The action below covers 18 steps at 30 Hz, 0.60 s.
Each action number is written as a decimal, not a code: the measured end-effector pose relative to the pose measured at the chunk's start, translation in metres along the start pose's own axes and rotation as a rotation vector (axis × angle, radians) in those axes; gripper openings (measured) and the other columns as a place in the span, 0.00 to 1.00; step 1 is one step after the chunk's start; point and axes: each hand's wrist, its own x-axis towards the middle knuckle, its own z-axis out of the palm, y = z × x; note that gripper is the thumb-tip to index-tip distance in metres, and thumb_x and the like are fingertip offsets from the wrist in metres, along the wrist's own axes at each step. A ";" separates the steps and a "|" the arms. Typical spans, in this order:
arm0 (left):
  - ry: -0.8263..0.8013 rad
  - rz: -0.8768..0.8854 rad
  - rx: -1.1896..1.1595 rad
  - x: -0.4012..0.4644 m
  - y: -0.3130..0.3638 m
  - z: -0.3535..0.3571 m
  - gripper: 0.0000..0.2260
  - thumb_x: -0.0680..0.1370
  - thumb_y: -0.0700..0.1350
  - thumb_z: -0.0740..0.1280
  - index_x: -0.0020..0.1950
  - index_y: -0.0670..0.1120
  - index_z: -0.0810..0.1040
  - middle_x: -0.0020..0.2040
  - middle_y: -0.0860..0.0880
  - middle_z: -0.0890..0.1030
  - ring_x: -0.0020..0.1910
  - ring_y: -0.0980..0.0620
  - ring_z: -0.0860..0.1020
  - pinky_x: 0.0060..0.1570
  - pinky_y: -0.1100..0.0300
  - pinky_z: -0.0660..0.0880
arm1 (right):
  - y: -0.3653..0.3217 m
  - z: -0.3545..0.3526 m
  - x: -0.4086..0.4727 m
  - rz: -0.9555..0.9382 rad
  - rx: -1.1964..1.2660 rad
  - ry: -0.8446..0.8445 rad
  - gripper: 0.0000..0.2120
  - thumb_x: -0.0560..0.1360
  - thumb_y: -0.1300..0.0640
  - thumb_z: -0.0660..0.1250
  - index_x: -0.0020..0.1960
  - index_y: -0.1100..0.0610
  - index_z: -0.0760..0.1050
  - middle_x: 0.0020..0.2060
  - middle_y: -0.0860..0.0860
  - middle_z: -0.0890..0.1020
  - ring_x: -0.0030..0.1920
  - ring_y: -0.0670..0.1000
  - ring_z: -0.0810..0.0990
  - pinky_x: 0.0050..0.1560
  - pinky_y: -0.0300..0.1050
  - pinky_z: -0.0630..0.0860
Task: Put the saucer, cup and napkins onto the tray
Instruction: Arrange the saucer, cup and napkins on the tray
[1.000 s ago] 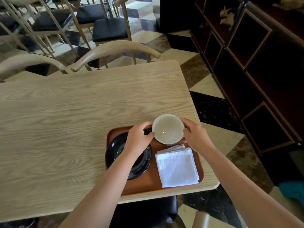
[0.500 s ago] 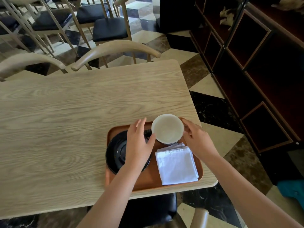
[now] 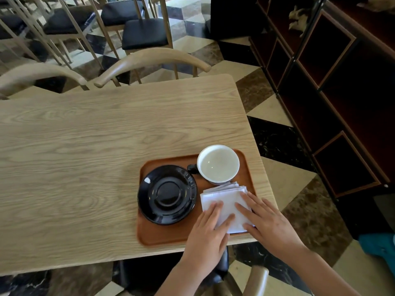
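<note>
- I see a rounded-corner reddish-brown wooden tray [image 3: 171, 237] lying near the right end of a pale oak-grain table [image 3: 85, 150]
- On its left half sits a glossy black round ceramic saucer [image 3: 167, 194] with raised concentric rings; at the far right corner stands a white-lined cup with a black handle [image 3: 218, 163], upright, just beside the saucer's rim
- A stack of white folded cloth napkins [image 3: 224, 199], soft and slightly fanned at the far edge, lies on the tray's near right part, its far corner touching the cup's base
- Half a second ago both hands flanked the cup; they have since dropped back onto the napkins and the cup stands free
- My left hand [image 3: 208, 233] lies flat, fingers spread, on the stack's near left part; my right hand [image 3: 268, 221] lies flat with fingers apart over its right edge. Neither is closed around anything
- All three items rest on the tray
</note>
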 end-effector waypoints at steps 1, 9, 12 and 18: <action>0.001 0.010 -0.011 0.000 -0.002 -0.001 0.17 0.75 0.47 0.67 0.64 0.52 0.74 0.68 0.42 0.72 0.68 0.45 0.70 0.61 0.50 0.72 | -0.001 0.000 0.000 0.004 0.009 0.000 0.27 0.68 0.53 0.74 0.65 0.53 0.73 0.67 0.56 0.73 0.67 0.55 0.71 0.62 0.56 0.71; 0.012 0.017 -0.027 -0.004 -0.015 -0.005 0.18 0.74 0.43 0.69 0.63 0.51 0.75 0.68 0.43 0.72 0.68 0.45 0.70 0.61 0.50 0.74 | -0.014 0.004 0.004 -0.027 -0.057 0.050 0.28 0.63 0.53 0.78 0.62 0.54 0.77 0.63 0.57 0.77 0.62 0.55 0.76 0.58 0.57 0.76; -0.005 0.014 -0.028 -0.004 -0.016 -0.004 0.18 0.74 0.43 0.69 0.63 0.51 0.75 0.68 0.43 0.73 0.68 0.45 0.70 0.61 0.51 0.74 | -0.015 0.007 0.003 -0.021 -0.082 0.080 0.28 0.63 0.53 0.78 0.62 0.53 0.77 0.63 0.57 0.77 0.62 0.55 0.76 0.58 0.57 0.74; -0.043 0.041 -0.006 -0.003 -0.015 -0.011 0.18 0.73 0.44 0.70 0.62 0.51 0.76 0.67 0.43 0.74 0.66 0.45 0.72 0.60 0.52 0.74 | -0.021 -0.002 0.004 0.006 -0.115 0.056 0.28 0.60 0.52 0.79 0.59 0.53 0.79 0.60 0.56 0.80 0.59 0.54 0.79 0.54 0.55 0.78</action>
